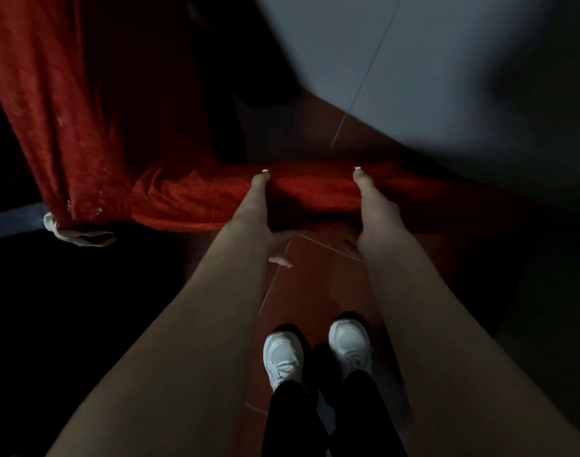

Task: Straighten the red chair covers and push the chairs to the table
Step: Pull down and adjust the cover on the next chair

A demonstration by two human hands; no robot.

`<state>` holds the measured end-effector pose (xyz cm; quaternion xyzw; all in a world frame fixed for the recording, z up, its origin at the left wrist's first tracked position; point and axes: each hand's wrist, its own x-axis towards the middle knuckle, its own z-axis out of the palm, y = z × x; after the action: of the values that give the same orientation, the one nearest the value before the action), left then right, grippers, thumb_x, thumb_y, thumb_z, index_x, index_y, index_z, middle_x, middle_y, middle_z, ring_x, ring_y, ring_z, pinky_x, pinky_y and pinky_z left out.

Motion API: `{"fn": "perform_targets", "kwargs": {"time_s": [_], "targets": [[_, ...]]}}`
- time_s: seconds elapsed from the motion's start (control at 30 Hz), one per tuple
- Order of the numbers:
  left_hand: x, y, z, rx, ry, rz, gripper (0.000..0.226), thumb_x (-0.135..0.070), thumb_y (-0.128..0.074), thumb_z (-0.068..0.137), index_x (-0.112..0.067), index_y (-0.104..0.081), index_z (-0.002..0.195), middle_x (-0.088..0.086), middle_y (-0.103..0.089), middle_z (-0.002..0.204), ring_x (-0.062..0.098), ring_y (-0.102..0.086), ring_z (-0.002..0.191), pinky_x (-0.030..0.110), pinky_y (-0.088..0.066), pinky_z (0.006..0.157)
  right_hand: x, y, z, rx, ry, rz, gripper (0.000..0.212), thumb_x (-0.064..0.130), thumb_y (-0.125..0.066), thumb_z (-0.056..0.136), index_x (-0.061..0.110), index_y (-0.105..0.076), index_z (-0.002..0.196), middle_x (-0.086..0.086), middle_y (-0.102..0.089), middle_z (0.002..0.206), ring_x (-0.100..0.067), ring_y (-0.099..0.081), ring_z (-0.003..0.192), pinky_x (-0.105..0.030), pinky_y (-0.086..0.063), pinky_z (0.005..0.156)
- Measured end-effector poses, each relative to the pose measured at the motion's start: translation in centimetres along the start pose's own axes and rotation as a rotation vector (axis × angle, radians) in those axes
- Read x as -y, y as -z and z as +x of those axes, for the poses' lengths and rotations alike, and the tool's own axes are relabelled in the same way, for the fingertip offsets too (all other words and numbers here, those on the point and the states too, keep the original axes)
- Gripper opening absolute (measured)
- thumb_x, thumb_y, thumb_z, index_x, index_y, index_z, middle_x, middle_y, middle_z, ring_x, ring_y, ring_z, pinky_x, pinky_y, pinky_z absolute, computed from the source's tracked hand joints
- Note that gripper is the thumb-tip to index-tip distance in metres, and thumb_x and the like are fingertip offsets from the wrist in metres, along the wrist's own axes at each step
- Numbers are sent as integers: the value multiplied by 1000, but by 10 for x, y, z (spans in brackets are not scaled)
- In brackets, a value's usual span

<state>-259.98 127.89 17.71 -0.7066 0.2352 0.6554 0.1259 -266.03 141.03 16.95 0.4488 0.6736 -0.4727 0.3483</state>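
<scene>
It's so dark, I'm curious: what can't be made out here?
Head view:
- Chair frame: hidden under the red chair cover that left hand and right hand grip.
- Right hand's fingers: mostly behind its palm.
- Red cloth at left: cut off by the top edge; what it drapes is unclear.
- Table: not discernible; darkness and blur.
</scene>
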Motion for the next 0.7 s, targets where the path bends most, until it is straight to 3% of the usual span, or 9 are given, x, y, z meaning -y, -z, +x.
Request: {"fn": "perform_targets", "kwargs": {"time_s": [0.07,0.17,0.3,0.47,0.6,0.7], "targets": [[-6,-4,-2,16,-15,32,92,-60,-72,66,-22,-29,138,18,-50,129,42,-67,68,79,-18,95,7,-4,-1,-3,20,-7,95,66,-70,67,8,-40,137,-11,-51,129,-30,-54,113,-39,-47,96],[-15,-9,-3,35,-36,43,95,-63,-69,67,-23,-26,141,17,-47,136,42,-65,74,80,-15,95,17,-8,-1,-12,44,-53,100,72,-64,67,4,-39,136,-11,-52,125,-29,-55,105,-37,-48,89],[-22,-16,-3,45,-51,27,103,-64,-70,66,-26,-18,145,19,-42,140,41,-63,73,79,-12,96,26,-13,1,-50,109,-100,103,76,-58,68,0,-38,134,-5,-47,97,-17,-43,67,-33,-41,71],[-32,-21,-3,53,-79,67,107,-71,-67,64,-24,-17,146,17,-42,142,38,-64,86,80,-11,94,34,-19,8,-54,207,-159,101,78,-53,70,-6,-44,125,-12,-59,110,-26,-64,86,-36,-54,82],[-44,-26,-4,58,-129,120,106,-73,-64,66,-21,-18,146,15,-40,144,41,-65,93,82,-11,92,40,-23,10,-56,258,-159,86,75,-54,72,-2,-51,109,-8,-63,84,-20,-65,69,-31,-56,67],[-53,-30,-5,67,-139,125,108,-71,-64,67,-20,-12,147,16,-38,145,42,-63,98,82,-10,93,48,-27,11,-56,293,-165,79,71,-56,75,-1,-51,106,-9,-63,82,-18,-63,62,-28,-52,59]]}}
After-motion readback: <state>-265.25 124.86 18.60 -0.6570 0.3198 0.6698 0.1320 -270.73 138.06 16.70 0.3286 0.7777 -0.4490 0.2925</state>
